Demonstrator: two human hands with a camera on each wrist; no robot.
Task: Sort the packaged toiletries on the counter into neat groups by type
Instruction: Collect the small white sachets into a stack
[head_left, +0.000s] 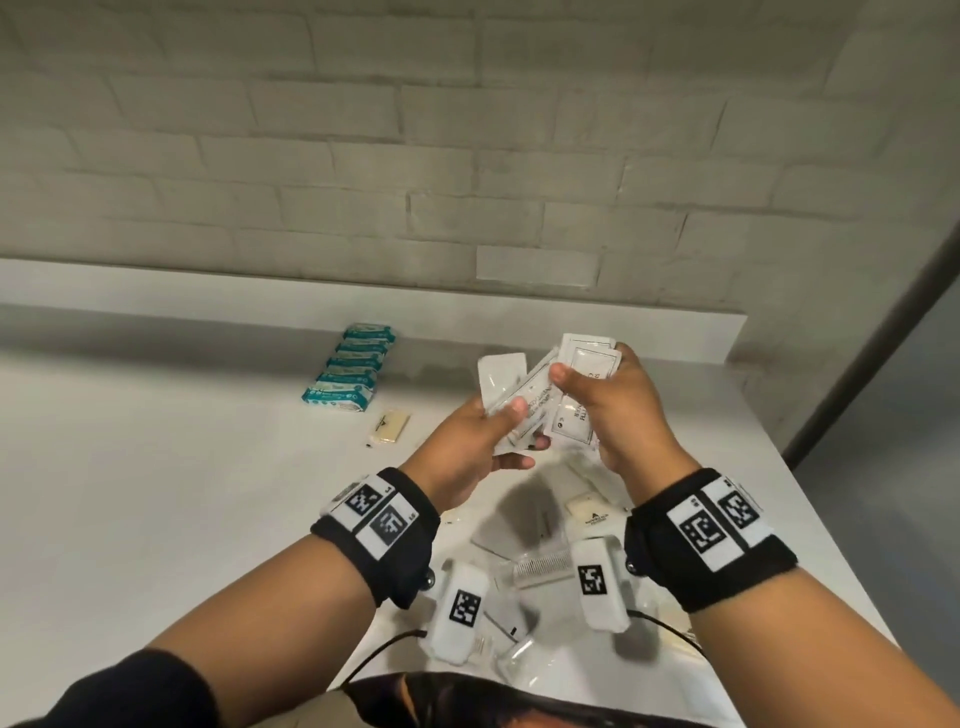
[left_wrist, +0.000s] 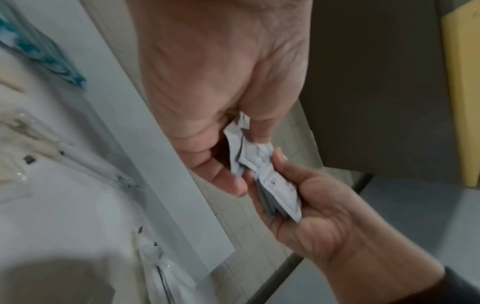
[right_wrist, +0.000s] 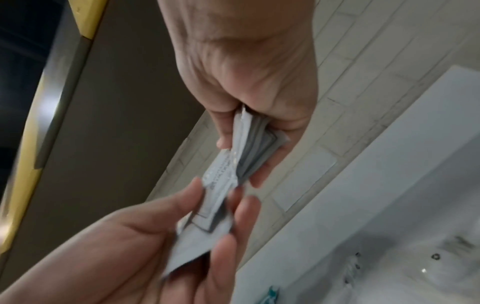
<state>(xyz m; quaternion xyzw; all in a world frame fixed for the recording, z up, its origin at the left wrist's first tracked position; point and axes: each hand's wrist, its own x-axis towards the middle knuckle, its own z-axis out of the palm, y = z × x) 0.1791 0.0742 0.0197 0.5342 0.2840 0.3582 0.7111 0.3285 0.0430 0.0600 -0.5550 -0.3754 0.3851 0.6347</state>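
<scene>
A fan of white sachets (head_left: 540, 395) is held up above the desk (head_left: 156, 493), the left hand (head_left: 488, 441) pinching its lower left part and the right hand (head_left: 618, 410) curled round a thicker stack on the right. Behind and left, teal packets (head_left: 349, 370) lie in a row near the back ledge with a pale yellow bar (head_left: 388, 429) just in front. Clear-wrapped items (head_left: 540, 566) crowd the near edge under the wrists, and the desk's left stretch is open.

White counter (head_left: 156, 493) with a low raised back ledge (head_left: 208, 283) against a pale brick-pattern tiled wall (head_left: 415, 130); grey floor (head_left: 904, 415) at right, beyond a dark diagonal edge strip (head_left: 878, 338).
</scene>
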